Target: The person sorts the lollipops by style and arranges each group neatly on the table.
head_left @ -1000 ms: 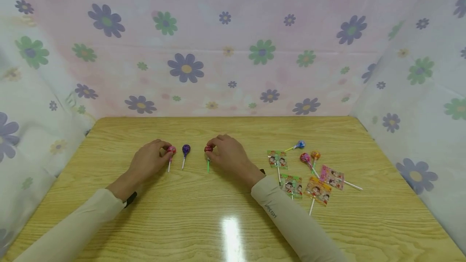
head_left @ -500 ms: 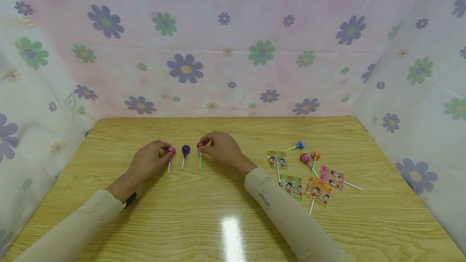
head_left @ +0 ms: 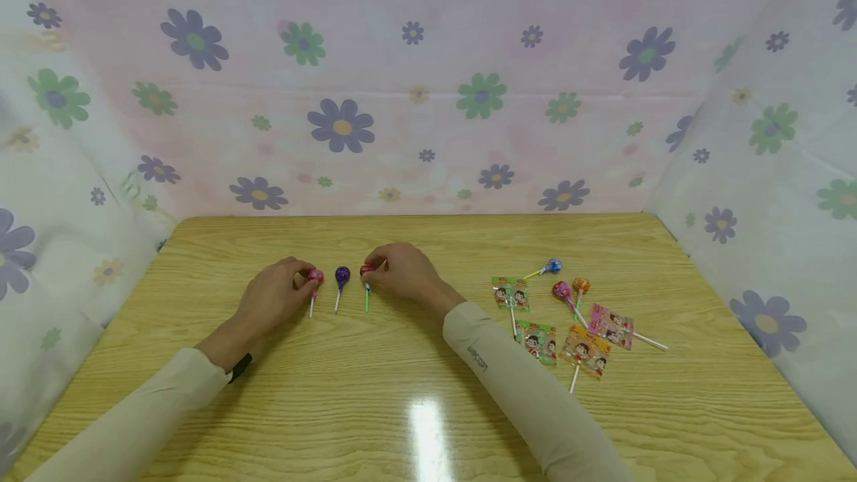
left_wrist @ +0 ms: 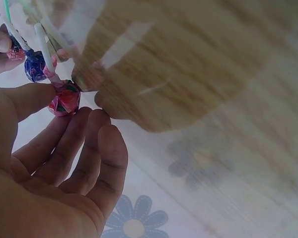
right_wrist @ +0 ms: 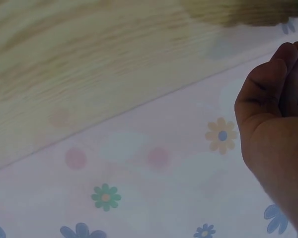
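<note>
Head: left hand (head_left: 277, 292) pinches pink lollipop (head_left: 317, 276), right hand (head_left: 405, 272) pinches red lollipop (head_left: 366, 271), both at counter (head_left: 321, 407); purple lollipop (head_left: 342, 276) lies between, touching neither. Left wrist: thumb and fingertips hold pink lollipop's ball. Right wrist: fingers curled, red lollipop mostly cut off by edge.

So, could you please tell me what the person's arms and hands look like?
The left sleeve and right sleeve are long and cream-coloured; the right one carries small dark lettering near its cuff. A black item shows beside the left cuff. The left hand and right hand wear no gloves.
</note>
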`<state>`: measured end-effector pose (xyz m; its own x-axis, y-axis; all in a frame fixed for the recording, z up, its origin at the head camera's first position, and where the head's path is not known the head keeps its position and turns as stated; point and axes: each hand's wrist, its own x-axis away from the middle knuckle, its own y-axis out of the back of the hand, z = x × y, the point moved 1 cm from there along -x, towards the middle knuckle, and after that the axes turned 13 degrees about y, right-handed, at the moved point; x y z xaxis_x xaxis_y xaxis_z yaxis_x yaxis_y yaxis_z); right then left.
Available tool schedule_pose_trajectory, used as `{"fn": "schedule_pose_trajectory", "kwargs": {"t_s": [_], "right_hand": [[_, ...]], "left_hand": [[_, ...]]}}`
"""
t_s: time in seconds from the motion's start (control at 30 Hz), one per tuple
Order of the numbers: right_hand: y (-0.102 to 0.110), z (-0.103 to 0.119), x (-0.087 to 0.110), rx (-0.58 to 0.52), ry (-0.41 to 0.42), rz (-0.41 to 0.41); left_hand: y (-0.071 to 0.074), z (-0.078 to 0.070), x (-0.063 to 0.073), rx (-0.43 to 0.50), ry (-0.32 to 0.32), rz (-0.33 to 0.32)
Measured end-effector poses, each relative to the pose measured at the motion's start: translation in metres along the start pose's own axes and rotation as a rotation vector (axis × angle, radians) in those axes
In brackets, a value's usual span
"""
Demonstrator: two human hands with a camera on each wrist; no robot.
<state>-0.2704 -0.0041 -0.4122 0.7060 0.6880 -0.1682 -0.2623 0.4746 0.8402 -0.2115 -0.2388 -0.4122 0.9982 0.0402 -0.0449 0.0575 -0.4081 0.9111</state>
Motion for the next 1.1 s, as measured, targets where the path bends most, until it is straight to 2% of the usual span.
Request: {"fn": "schedule_pose_trajectory", "kwargs": {"t_s": [0.73, 0.93, 1.1], "right_hand": [[0.004, -0.004, 0.001, 0.014, -0.013, 0.043], [0.013, -0.002, 0.012, -0.015, -0.024, 0.034], [0.027, 0.002, 0.027, 0.012, -0.001, 0.027]], "left_hand": [[-0.001, -0.003, -0.002, 0.005, -0.028, -0.019], [-0.002, -0.002, 0.0, -0.005, -0.035, -0.025], [-0.004, -0.001, -0.001, -0.013, -0.037, -0.027]]}}
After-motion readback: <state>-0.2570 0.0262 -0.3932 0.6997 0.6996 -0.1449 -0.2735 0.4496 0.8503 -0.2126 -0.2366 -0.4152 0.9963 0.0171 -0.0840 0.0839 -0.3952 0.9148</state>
